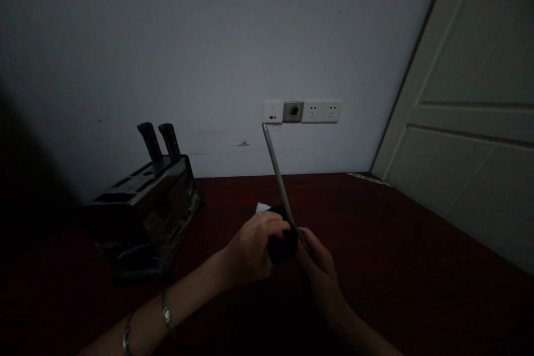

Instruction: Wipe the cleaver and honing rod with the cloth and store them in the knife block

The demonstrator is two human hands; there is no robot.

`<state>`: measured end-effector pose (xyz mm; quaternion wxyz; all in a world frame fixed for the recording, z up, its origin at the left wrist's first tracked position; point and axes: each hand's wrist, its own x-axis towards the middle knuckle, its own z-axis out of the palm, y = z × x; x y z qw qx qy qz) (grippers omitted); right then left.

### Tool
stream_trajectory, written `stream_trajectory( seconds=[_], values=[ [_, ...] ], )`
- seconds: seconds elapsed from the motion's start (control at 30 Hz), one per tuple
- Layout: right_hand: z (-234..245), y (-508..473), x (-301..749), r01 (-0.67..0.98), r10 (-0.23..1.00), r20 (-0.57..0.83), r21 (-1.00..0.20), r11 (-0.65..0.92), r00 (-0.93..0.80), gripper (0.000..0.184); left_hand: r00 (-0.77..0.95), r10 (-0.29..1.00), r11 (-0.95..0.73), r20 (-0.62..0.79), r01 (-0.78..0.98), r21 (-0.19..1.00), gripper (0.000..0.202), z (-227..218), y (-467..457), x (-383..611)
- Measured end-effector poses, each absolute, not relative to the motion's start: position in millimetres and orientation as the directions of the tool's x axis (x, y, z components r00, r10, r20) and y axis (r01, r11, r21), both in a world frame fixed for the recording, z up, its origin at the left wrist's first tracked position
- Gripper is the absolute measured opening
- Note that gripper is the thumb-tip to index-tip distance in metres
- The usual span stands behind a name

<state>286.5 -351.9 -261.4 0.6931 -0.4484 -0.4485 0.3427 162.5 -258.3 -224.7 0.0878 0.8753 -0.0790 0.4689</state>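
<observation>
Where the left hand (252, 242) grips, the black object (283, 246) is hidden.

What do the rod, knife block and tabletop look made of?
Rod: probably metal, smooth and dull grey, brighter at its tip. Knife block: perhaps plastic or acrylic, glossy, as its side shows reflections. Tabletop: possibly wood or veneer, from its mottled dark-red surface; dimness hides the finish.

Grey rod (276, 167), dark red tabletop (375, 233)
</observation>
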Motion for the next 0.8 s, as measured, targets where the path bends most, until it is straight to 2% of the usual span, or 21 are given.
stream_trajectory(
  seconds=[0.1, 0.23, 0.33, 0.47, 0.57, 0.7, 0.8],
  values=[
    [-266.1, -351.3, 287.8, -0.163, 0.898, 0.249, -0.932, 0.324, 0.363, 0.02, 0.597, -0.119, -0.973, 0.793, -0.228, 0.025, 0.04, -220.5, -250.9, 159.7],
    [-268.9, -348.0, 291.2, -0.355, 0.946, 0.14, -0.903, 0.243, 0.292, 0.025, 0.665, -0.134, -0.989, 0.735, -0.135, -0.058, 0.036, -219.5, -233.7, 153.9],
    [-267.2, -344.4, 293.9, -0.443, 0.959, 0.121, -0.867, 0.228, 0.256, 0.029, 0.585, -0.127, -0.992, 0.801, -0.081, -0.097, 0.032, -220.4, -225.2, 150.8],
    [-268.9, -341.9, 294.2, -0.43, 0.962, 0.127, -0.875, 0.224, 0.243, 0.032, 0.493, -0.095, -0.994, 0.865, -0.1, -0.053, 0.031, -221.5, -233.2, 153.1],
    [-271.4, -343.3, 291.7, -0.375, 0.955, 0.134, -0.898, 0.23, 0.265, 0.03, 0.53, -0.075, -0.99, 0.845, -0.141, 0.001, 0.032, -222.4, -246.6, 156.8],
    [-270.2, -345.7, 288.4, -0.273, 0.922, 0.218, -0.911, 0.31, 0.32, 0.027, 0.585, -0.031, -0.989, 0.811, -0.138, 0.062, 0.038, -223.1, -258.4, 158.9],
    [-268.9, -346.1, 287.6, -0.27, 0.919, 0.243, -0.904, 0.33, 0.312, 0.026, 0.585, -0.014, -0.985, 0.811, -0.148, 0.089, 0.04, -223.2, -261.7, 159.0]
  ],
)
